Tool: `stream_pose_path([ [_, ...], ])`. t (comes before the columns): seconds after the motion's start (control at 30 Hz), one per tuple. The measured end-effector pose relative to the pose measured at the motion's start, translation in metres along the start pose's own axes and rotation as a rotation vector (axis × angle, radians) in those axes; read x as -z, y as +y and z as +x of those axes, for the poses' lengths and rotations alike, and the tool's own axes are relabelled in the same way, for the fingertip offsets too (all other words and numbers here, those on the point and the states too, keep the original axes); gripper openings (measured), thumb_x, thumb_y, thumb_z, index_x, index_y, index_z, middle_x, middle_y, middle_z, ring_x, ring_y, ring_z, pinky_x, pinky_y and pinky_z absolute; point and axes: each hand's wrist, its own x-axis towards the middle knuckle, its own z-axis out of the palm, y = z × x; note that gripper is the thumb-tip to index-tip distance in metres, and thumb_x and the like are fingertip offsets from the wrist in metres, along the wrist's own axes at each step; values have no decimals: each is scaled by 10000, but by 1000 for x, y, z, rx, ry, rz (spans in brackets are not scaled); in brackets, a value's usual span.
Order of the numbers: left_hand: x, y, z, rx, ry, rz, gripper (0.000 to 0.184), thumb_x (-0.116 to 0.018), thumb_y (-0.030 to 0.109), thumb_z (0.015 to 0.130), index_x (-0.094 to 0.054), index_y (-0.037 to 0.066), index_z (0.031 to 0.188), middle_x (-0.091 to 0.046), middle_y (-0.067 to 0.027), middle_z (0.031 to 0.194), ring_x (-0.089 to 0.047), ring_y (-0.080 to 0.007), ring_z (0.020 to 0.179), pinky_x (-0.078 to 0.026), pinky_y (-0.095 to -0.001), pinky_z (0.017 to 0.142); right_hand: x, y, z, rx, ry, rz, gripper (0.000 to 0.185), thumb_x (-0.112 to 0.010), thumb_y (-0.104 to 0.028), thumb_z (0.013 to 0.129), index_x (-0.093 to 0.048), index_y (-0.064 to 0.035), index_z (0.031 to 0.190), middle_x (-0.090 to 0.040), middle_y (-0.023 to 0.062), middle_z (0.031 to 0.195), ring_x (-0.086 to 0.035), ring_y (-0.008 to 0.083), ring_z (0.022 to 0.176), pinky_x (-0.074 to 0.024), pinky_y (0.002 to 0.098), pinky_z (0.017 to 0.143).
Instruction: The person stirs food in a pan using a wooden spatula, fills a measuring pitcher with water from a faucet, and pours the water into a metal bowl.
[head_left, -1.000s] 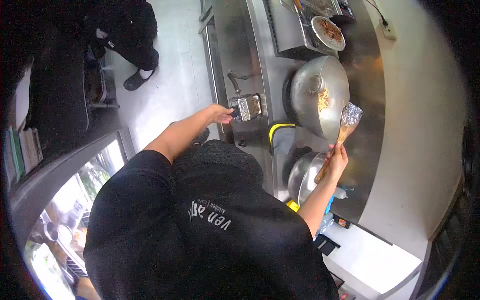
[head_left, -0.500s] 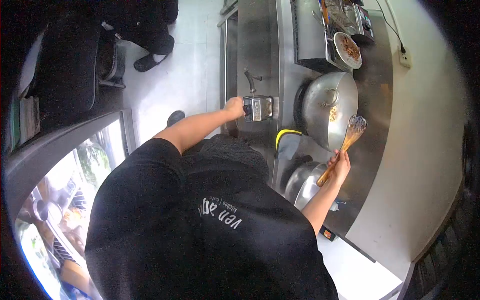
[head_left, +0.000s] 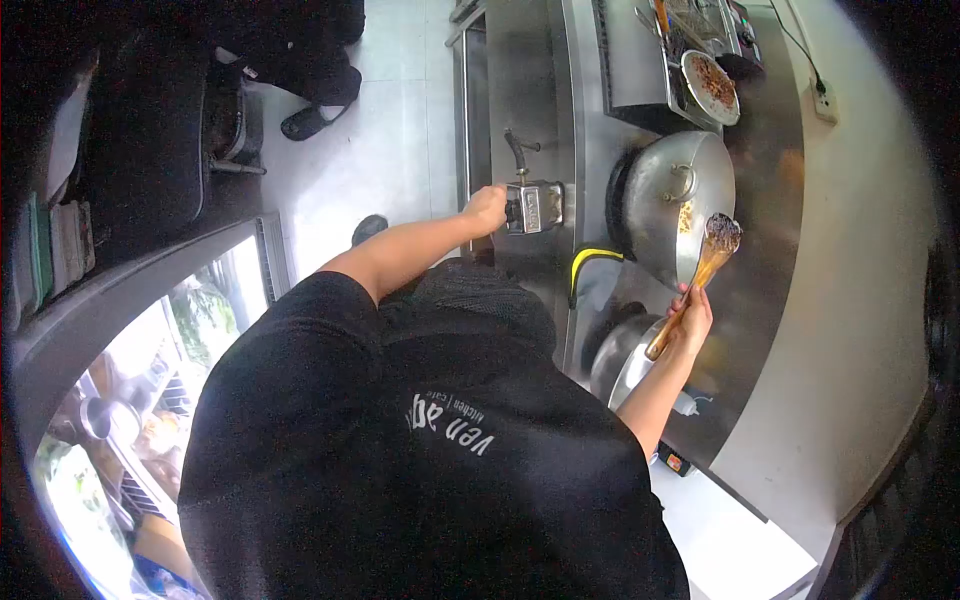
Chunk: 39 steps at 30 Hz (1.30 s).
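My left hand point(head_left: 487, 211) is closed on the dark knob of a metal burner control point(head_left: 533, 208) on the front of the steel counter. In my right hand point(head_left: 692, 316) is a wooden spatula point(head_left: 711, 262), its dark, shiny tip pointing away from me. The tip is over the near right rim of a large metal wok point(head_left: 655, 185), which has light food point(head_left: 685, 217) in it. A second metal bowl point(head_left: 621, 362) lies partly under my right forearm.
A grey cloth with a yellow edge point(head_left: 597, 278) lies between wok and bowl. Beyond the wok, a plate of brown food point(head_left: 711, 86) rests by a steel appliance point(head_left: 637, 60). Another person's shoe point(head_left: 306, 122) shows on the floor at the upper left.
My left hand has closed round the knob, where its fingers were looser before. The view has shifted, and the spatula is still in my right hand near the wok's rim.
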Motion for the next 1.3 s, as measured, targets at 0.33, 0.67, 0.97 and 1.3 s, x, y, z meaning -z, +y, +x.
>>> stream_pose_path([
  [0.33,4,2,-7,-116,49,3,261,-645,24,651,-536,-20,884,-612,-234,834,-603,-401,849,-484,-453,745,0,13,-1,-78,-24,77,217,-470,-144,923,-495,-10,1092,-599,68,833,-433,114,514,-373,248,442],
  [0.67,-7,-6,4,-102,39,77,251,-649,30,640,-542,-13,863,-612,-236,811,-604,-395,827,-486,-447,732,3,20,-1,-120,-135,328,173,-460,-92,895,-502,34,1004,-548,69,835,-456,122,606,-408,253,522],
  [0.97,7,7,8,-196,-63,226,300,-736,112,615,-554,-7,822,-619,-213,812,-611,-376,804,-487,-447,711,6,51,-4,-107,-241,536,357,-414,-50,920,-371,-40,1274,-563,95,1063,-492,132,678,-480,271,605],
  [1.3,3,8,17,-167,-75,265,297,-758,145,600,-543,13,756,-613,-203,793,-602,-386,792,-478,-455,705,25,57,-24,-106,-204,611,370,-390,-132,955,-342,-108,1321,-569,87,1019,-465,122,599,-435,254,512],
])
